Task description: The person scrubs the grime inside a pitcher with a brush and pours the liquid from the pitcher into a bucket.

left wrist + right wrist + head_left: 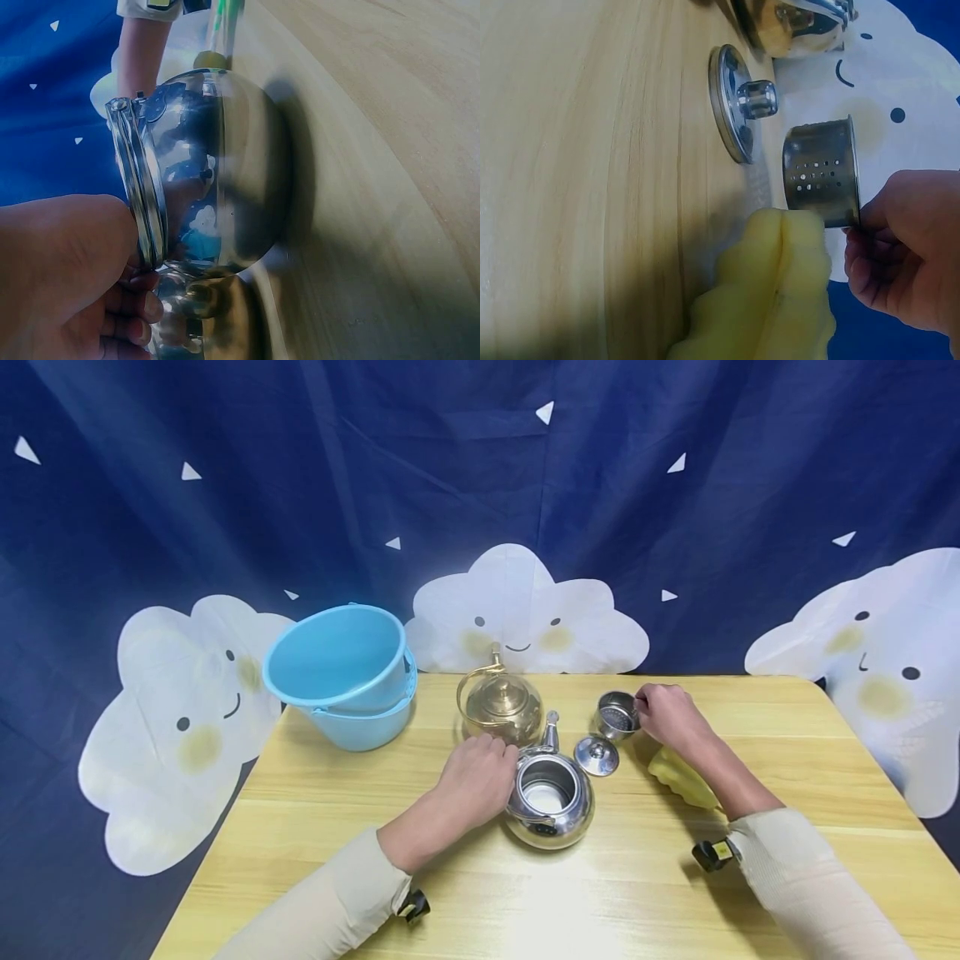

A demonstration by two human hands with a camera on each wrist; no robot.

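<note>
The tabletop (pixel 795 752) is of pale yellowish wood with a long grain, and on its near side a strong light makes a white shine. Behind it I see a dark blue curtain (pixel 465 460), printed with small white triangles and smiling white clouds. At the far left, a light blue bucket (pixel 375 692) sits tilted in a lower bucket (pixel 367 733).

The steel teapot (pixel 558 831) stands in the middle, polished like a mirror, round and uncovered, its spout to the far side. The left hand (pixel 480 777) is at its left; this grip is narrow, with fingers curled at the folded handle (pixel 142 180). A gold-coloured teapot (pixel 504 703) stands just beyond.

The right hand (pixel 670 714) pinches the rim of a strainer cup (pixel 617 717), which is above the tabletop, mouth upward, with small holes in its wall. Near it lies a shiny lid (pixel 597 756) with a knob. Below the right forearm is a yellow wavy-edged piece (pixel 682 779); what exactly, I cannot tell.
</note>
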